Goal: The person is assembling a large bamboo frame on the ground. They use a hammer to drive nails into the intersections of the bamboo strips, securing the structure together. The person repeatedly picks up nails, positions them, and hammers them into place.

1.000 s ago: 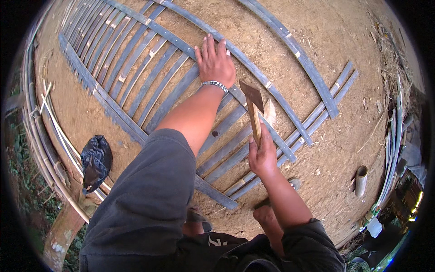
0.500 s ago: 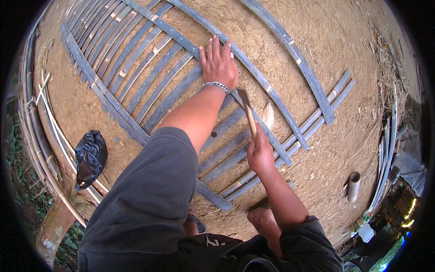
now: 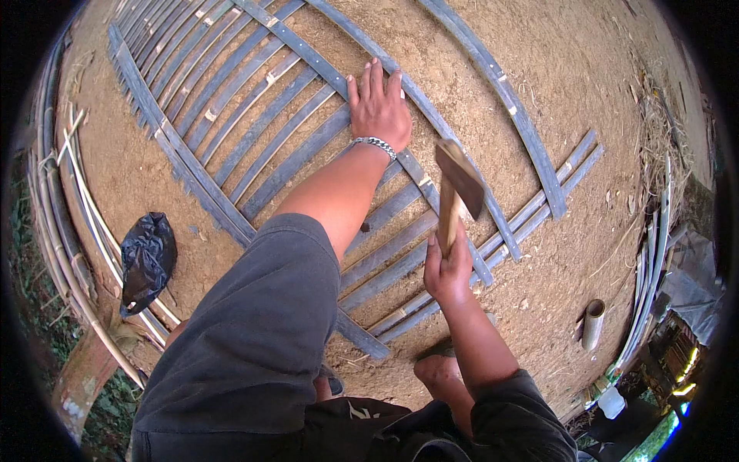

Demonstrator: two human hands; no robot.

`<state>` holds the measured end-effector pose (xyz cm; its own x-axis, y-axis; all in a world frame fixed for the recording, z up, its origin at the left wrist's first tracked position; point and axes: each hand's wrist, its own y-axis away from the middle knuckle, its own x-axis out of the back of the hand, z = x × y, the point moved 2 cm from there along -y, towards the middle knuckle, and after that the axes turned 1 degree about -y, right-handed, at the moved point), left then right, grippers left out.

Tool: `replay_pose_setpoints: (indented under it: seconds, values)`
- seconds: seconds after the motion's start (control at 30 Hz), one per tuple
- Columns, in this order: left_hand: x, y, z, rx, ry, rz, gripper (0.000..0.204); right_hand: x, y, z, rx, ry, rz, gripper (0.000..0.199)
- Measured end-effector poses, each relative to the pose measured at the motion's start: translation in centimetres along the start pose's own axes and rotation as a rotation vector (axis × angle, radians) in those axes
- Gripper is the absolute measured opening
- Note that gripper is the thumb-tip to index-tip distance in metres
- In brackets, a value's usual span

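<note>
My left hand [image 3: 381, 112] lies flat, fingers stretched out, on a long bamboo batten [image 3: 315, 61] that crosses a row of bamboo slats [image 3: 289, 158]. A chain bracelet circles that wrist. In my right hand [image 3: 449, 266], the wooden handle of a hatchet [image 3: 466, 185] is gripped, its broad dark blade raised beside the batten, right of my left hand. The slats lie side by side on the ground, with another batten [image 3: 181, 158] across their left ends. What lies under my left palm is hidden.
Two loose bamboo strips curve across the right, one the outer strip [image 3: 500, 81]. A black plastic bag [image 3: 146, 262] lies at left, beside long bamboo poles [image 3: 69, 246]. At right are a short bamboo tube [image 3: 593, 323] and a bundle of strips [image 3: 650, 254].
My right hand has lifted the hatchet from near the batten and turned it, so the blade's broad face shows. My left hand stays on the batten; the view has shifted slightly.
</note>
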<state>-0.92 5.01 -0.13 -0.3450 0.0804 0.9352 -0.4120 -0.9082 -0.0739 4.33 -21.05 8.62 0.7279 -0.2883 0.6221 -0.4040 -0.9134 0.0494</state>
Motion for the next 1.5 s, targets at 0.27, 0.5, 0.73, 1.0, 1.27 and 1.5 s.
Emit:
replay_pose_setpoints:
  seconds: [0.27, 0.5, 0.73, 1.0, 1.27, 1.5]
  values:
    - [0.3, -0.2, 0.3, -0.008, 0.018, 0.016, 0.052, -0.9, 0.9, 1.8, -0.018, 0.062, -0.019, 0.059]
    - [0.4, -0.2, 0.1, -0.023, 0.041, 0.062, 0.049, -0.8, 0.0, 2.0, -0.205, 0.111, -0.172, 0.052]
    - [0.3, -0.1, 0.1, -0.025, 0.064, 0.080, 0.048, -1.4, 1.0, 2.7, -0.088, 0.048, -0.078, 0.051]
    - [0.4, -0.1, 0.0, -0.034, 0.071, 0.082, 0.048, -0.6, 0.6, 1.5, -0.061, 0.046, -0.039, 0.052]
    - [0.5, 0.1, 0.1, 0.001, 0.095, 0.055, 0.049, -0.6, 0.6, 0.9, -0.191, -0.030, -0.019, 0.055]
    - [0.2, 0.1, 0.0, 0.011, 0.127, 0.091, 0.049, -0.4, -0.1, 2.2, -0.308, 0.110, -0.204, 0.054]
